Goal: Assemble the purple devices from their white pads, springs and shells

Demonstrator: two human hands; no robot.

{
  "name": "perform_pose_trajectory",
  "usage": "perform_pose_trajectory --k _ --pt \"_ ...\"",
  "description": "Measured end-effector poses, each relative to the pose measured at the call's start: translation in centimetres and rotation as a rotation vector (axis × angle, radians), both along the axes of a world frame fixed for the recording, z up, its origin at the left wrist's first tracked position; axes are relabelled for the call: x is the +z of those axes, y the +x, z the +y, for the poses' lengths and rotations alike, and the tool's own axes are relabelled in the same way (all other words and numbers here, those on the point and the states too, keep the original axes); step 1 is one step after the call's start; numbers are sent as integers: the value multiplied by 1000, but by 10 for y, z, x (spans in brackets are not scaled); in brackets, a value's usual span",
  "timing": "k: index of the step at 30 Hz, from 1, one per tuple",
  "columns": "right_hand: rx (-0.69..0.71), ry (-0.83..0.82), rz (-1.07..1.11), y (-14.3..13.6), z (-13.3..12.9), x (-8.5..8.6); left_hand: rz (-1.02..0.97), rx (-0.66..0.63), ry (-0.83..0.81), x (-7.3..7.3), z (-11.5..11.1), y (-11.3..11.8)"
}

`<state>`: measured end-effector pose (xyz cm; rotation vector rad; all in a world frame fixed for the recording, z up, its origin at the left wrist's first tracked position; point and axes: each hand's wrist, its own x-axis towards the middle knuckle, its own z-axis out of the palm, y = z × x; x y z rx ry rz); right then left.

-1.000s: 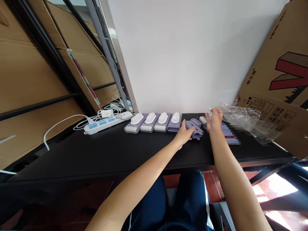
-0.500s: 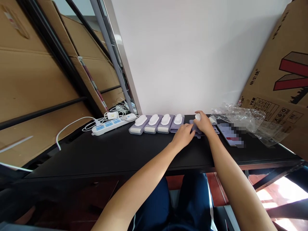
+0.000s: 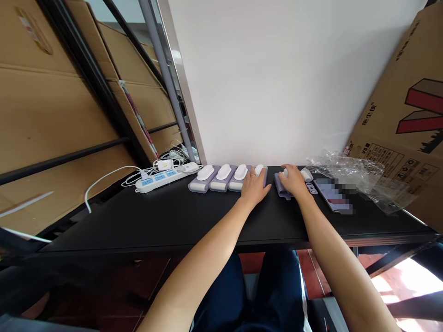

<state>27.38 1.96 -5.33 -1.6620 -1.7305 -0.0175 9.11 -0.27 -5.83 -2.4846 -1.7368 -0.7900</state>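
Our right hand (image 3: 294, 181) covers a purple scallop-edged piece (image 3: 282, 188), grip unclear; at nine o'clock our spread left hand (image 3: 253, 188) should steady the white-topped oblong lilac case (image 3: 259, 169) lightly.

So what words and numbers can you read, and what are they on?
"V6", on the cardboard box at the right.
Chinese characters, same box: too small to read.
Printed panel, same box: too small.
Big red mark, same box: cut off.
Phone screen: too blurred.
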Motion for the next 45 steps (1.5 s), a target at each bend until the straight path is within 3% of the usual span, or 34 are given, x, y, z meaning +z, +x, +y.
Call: perform_pose_trajectory --k 4,9,14,18,21,24,28,31,36,39,45 --pt "-54 38 39 -2 -4 4 46 14 -13 -2 3 5" --pt "-78 27 23 -3 -5 6 15 -57 -78 3 -1 0" --pt "-66 -79 -120 -5 -7 3 -25 26 -193 6 -3 4" --pt "-84 -54 -107 -5 -8 3 -117 11 -167 9 -5 7" --pt "-84 42 15 -5 -8 8 -223 -39 -69 13 -6 -2" --pt "-45 182 193 -7 -13 15 -204 -169 143 16 -2 -26" --pt "151 262 404 -19 -28 26 2 -436 525 10 10 -70" --pt "300 204 396 -35 -39 31 91 -484 637 4 13 -89" --pt "294 186 323 -52 -45 29 -3 -271 387 7 4 -91" --pt "284 148 270 -49 -45 29 1 -290 311 16 1 -93" --pt "292 146 295 -49 -46 30 -1 -333 328 26 3 -101"
